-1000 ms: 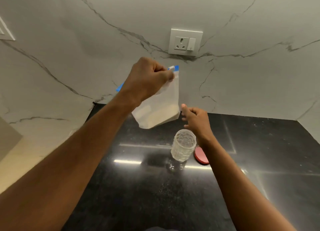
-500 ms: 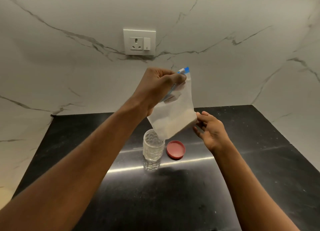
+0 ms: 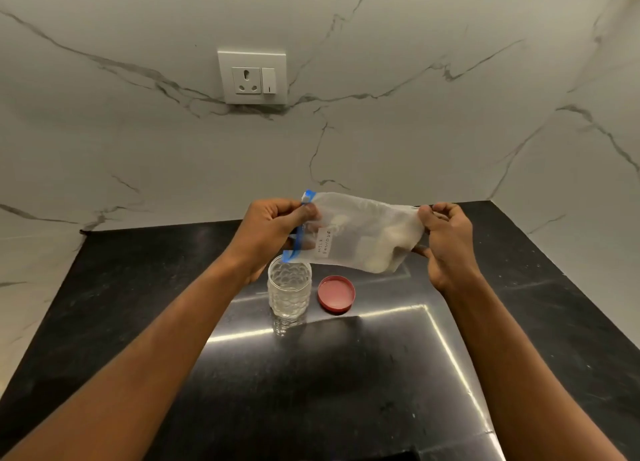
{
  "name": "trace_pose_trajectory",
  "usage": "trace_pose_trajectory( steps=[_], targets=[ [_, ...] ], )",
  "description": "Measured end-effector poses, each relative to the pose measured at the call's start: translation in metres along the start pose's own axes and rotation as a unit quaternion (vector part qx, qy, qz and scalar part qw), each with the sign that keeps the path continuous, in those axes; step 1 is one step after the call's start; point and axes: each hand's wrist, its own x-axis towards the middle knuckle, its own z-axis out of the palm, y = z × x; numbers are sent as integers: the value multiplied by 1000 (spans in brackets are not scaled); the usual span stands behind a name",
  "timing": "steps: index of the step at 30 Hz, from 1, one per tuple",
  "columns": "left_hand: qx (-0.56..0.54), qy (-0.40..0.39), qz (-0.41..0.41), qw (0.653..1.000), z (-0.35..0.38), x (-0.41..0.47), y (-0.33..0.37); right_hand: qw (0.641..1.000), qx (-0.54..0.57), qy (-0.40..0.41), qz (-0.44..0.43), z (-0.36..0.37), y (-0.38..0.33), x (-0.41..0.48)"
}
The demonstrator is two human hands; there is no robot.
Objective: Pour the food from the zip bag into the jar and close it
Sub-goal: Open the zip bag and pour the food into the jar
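Note:
A clear zip bag (image 3: 360, 232) with a blue zip strip and a white handwritten label lies sideways in the air, holding pale powder at its right end. My left hand (image 3: 273, 228) pinches the blue zip end, which points left and down, just above the mouth of the jar. My right hand (image 3: 446, 239) grips the bag's bottom corner at about the same height. The clear dimpled glass jar (image 3: 289, 289) stands upright and uncapped on the black counter. Its red lid (image 3: 336, 293) lies flat just right of the jar.
The black polished counter (image 3: 138, 322) meets a white marbled wall at the back and on the right. A white socket and switch plate (image 3: 252, 76) is set in the back wall above the jar.
The bag has swung from hanging upright to lying sideways. My right hand has taken hold of its bottom corner and raised it. The zip end has come down over the jar's mouth.

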Motion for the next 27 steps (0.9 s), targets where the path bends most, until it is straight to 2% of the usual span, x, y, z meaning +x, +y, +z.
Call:
trace_pose_trajectory(
  steps=[8, 13, 16, 22, 27],
  targets=[
    [-12, 20, -22, 999, -14, -4, -25, 997, -36, 9, -65, 10, 8, -6],
    [-33, 39, -12, 999, -19, -6, -38, 990, -31, 2, -140, 12, 2, -6],
    [-42, 50, -12, 998, -22, -6, -42, 987, -32, -16, -157, 13, -3, -6],
    [-54, 60, -15, 997, -25, -6, -47, 985, -59, -86, -136, 12, -4, -5],
    [-53, 66, -19, 996, -29, -6, -49, 969, -90, -102, -204, 12, -12, -6]
  ],
)
